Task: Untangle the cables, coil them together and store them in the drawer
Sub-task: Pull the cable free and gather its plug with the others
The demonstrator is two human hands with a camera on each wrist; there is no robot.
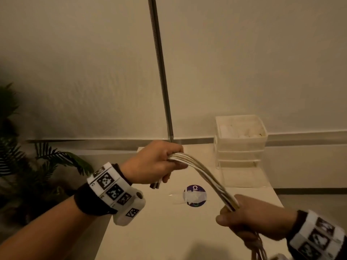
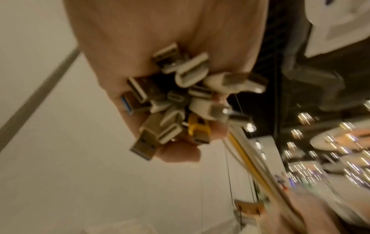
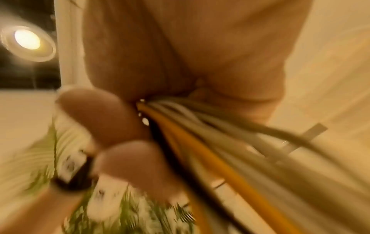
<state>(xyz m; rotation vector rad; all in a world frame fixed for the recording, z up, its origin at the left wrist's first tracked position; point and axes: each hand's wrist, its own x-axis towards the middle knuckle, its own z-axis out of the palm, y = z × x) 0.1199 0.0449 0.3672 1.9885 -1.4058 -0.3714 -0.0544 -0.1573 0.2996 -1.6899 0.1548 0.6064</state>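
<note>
Above the tabletop (image 1: 146,231), a bundle of cables (image 1: 202,173) stretched between both hands, left hand (image 1: 152,162) fingers curled round the plug ends (image 2: 176,101), right hand (image 1: 251,216) fingers wrapped round the strands, stacked drawers (image 1: 240,141) behind.

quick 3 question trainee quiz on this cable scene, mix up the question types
1. True or false: the left hand grips the cable bundle at the end where the plugs are gathered.
2. Multiple choice: the drawer unit stands at (A) the table's far right, by the wall, (B) the near left corner, (C) on the floor.
3. Fill in: among the mostly white cables, one cable and its plug are ____.

Key: 1 true; 2 A; 3 yellow. The right hand grips the same bundle further along, above the table.
</note>
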